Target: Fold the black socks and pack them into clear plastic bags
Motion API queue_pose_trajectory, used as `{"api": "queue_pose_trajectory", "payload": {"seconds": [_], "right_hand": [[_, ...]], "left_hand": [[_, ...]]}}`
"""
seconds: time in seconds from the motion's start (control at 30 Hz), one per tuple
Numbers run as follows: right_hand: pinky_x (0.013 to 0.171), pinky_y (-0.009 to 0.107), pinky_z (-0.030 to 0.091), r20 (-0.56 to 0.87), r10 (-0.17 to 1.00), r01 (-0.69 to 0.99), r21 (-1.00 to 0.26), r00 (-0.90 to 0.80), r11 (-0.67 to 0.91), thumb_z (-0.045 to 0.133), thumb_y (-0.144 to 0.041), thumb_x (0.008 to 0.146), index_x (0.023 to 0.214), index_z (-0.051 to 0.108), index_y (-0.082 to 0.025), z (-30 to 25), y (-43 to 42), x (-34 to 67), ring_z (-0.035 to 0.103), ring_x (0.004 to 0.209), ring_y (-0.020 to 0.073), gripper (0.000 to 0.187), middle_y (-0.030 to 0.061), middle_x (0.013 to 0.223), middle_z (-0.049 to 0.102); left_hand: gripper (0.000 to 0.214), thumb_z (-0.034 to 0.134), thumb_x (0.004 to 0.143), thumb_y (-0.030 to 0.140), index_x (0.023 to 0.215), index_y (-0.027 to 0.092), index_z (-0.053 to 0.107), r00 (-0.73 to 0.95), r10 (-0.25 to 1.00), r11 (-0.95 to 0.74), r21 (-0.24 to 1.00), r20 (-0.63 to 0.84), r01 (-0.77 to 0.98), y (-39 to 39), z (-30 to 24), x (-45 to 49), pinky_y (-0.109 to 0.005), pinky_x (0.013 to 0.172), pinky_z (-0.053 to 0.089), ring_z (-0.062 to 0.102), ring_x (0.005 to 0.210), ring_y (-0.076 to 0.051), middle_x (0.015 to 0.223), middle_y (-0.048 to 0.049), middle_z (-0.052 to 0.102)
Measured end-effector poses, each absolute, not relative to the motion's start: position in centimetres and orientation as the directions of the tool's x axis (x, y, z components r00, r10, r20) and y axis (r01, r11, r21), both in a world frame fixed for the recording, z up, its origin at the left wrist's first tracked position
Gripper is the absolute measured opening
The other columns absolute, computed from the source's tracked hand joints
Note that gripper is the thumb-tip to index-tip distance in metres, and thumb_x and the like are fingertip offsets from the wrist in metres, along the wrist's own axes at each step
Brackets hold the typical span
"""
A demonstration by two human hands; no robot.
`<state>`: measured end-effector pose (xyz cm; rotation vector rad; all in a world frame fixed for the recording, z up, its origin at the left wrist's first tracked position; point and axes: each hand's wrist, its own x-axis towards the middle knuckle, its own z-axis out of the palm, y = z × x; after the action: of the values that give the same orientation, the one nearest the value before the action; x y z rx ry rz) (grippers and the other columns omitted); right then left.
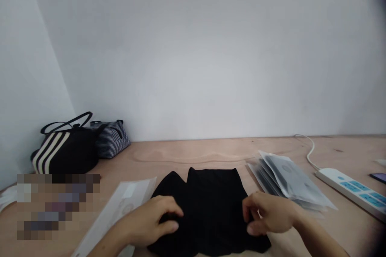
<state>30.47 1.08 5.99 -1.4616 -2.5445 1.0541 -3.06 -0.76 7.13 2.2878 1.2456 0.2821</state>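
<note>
A black garment (214,209), shaped like a pair of shorts, lies spread on the wooden table with a notch in its far edge. My left hand (155,219) is over its left side, fingers bent and thumb apart, with nothing between them. At the garment's right edge is my right hand (269,213), fingers curled and thumb slightly apart; I see no cloth pinched in it. Partly under my left forearm lies a clear plastic bag (132,190). Beyond my right hand is a stack of frosted plastic bags (289,176) with dark contents.
A white power strip (346,184) with blue sockets and a cord lies at the right, near a phone-like object (378,177). A black bag (75,148) with white stripes and a striped pouch (110,140) stand at the back left. A pixelated patch hides the left.
</note>
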Motion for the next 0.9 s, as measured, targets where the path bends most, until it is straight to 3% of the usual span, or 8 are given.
{"api": "queue_pose_trajectory", "payload": {"seconds": [0.1, 0.2, 0.3, 0.37, 0.57, 0.7, 0.8, 0.9], "right_hand": [[0.058, 0.026, 0.041, -0.023, 0.937, 0.864, -0.396, -0.348, 0.311, 0.051, -0.033, 0.078, 0.078, 0.063, -0.019, 4.4, 2.1, 27.3, 0.058, 0.064, 0.0159, 0.018, 0.0042, 0.071, 0.065], [0.089, 0.043, 0.034, 0.158, 0.930, 0.891, -0.270, -0.333, 0.365, 0.043, -0.043, 0.083, 0.104, 0.060, -0.020, 2.2, 2.6, 24.5, 0.052, 0.101, 0.0272, 0.036, 0.0119, 0.107, 0.060], [0.096, 0.061, 0.012, 0.081, 0.911, 0.880, -0.233, -0.405, 0.413, 0.036, -0.061, 0.080, 0.133, 0.034, -0.023, -0.1, 2.5, 23.7, 0.021, 0.126, 0.0373, 0.065, 0.0142, 0.139, 0.028], [0.095, 0.064, 0.007, 0.032, 0.904, 0.874, -0.246, -0.425, 0.420, 0.030, -0.064, 0.080, 0.137, 0.021, -0.029, -1.3, 2.3, 24.3, 0.010, 0.128, 0.0373, 0.068, 0.0109, 0.143, 0.015], [0.097, 0.063, 0.006, 0.032, 0.886, 0.857, -0.238, -0.462, 0.456, 0.030, -0.059, 0.083, 0.136, 0.012, -0.037, -2.4, 2.0, 25.7, 0.005, 0.130, 0.0334, 0.060, 0.0042, 0.144, 0.009], [0.098, 0.057, 0.018, 0.071, 0.901, 0.883, -0.175, -0.429, 0.434, 0.029, -0.058, 0.084, 0.135, 0.024, -0.035, -1.6, 2.7, 25.7, 0.018, 0.128, 0.0316, 0.056, 0.0046, 0.142, 0.024], [0.099, 0.049, 0.023, 0.252, 0.948, 0.980, 0.009, -0.195, 0.200, 0.036, -0.047, 0.085, 0.126, 0.043, -0.028, 0.6, 4.6, 27.2, 0.028, 0.125, 0.0304, 0.047, 0.0072, 0.136, 0.037], [0.091, 0.064, 0.015, 0.421, 0.899, 0.983, 0.079, 0.118, -0.166, 0.042, -0.034, 0.083, 0.128, 0.041, -0.017, 2.8, 7.2, 30.3, 0.022, 0.123, 0.0439, 0.048, 0.0196, 0.138, 0.028]], "left_hand": [[0.034, 0.043, 0.085, 0.034, 0.118, 0.035, 0.050, 0.470, 0.871, -0.489, 0.359, 0.145, 0.795, -0.2, 4.5, -1.3, -0.040, 0.098, 0.031, 0.042, 0.117, -0.022, 0.126, -0.0003, 0.050], [0.045, 0.035, 0.087, 0.047, 0.131, 0.037, 0.029, 0.478, 0.871, -0.491, 0.238, 0.116, 0.838, 0.2, 1.9, -0.2, -0.054, 0.101, 0.018, 0.022, 0.129, -0.028, 0.140, -0.0031, 0.031], [0.054, 0.029, 0.085, 0.057, 0.134, 0.038, 0.018, 0.474, 0.880, -0.471, 0.212, 0.040, 0.856, 0.0, 0.5, 0.2, -0.060, 0.098, 0.015, 0.012, 0.130, -0.031, 0.143, -0.0056, 0.019], [0.057, 0.027, 0.084, 0.061, 0.134, 0.038, 0.014, 0.471, 0.882, -0.462, 0.219, 0.013, 0.859, -0.3, 0.2, 0.4, -0.061, 0.098, 0.014, 0.009, 0.130, -0.031, 0.144, -0.0062, 0.013], [0.061, 0.027, 0.082, 0.064, 0.135, 0.036, 0.014, 0.451, 0.892, -0.437, 0.242, -0.004, 0.866, -0.7, -0.1, 0.8, -0.061, 0.099, 0.011, 0.005, 0.130, -0.032, 0.143, -0.0082, 0.009], [0.061, 0.027, 0.083, 0.063, 0.135, 0.036, 0.014, 0.457, 0.889, -0.447, 0.247, 0.019, 0.860, -0.6, -0.4, 0.9, -0.062, 0.098, 0.011, 0.006, 0.129, -0.033, 0.144, -0.0084, 0.010], [0.061, 0.028, 0.083, 0.062, 0.135, 0.035, 0.012, 0.462, 0.887, -0.452, 0.237, 0.016, 0.860, -0.5, -0.4, 0.8, -0.062, 0.098, 0.012, 0.007, 0.129, -0.033, 0.144, -0.0078, 0.010], [0.061, 0.026, 0.084, 0.063, 0.136, 0.035, 0.011, 0.462, 0.887, -0.453, 0.223, 0.013, 0.863, -0.6, -0.4, 0.8, -0.060, 0.100, 0.012, 0.006, 0.130, -0.033, 0.144, -0.0060, 0.009]]}}
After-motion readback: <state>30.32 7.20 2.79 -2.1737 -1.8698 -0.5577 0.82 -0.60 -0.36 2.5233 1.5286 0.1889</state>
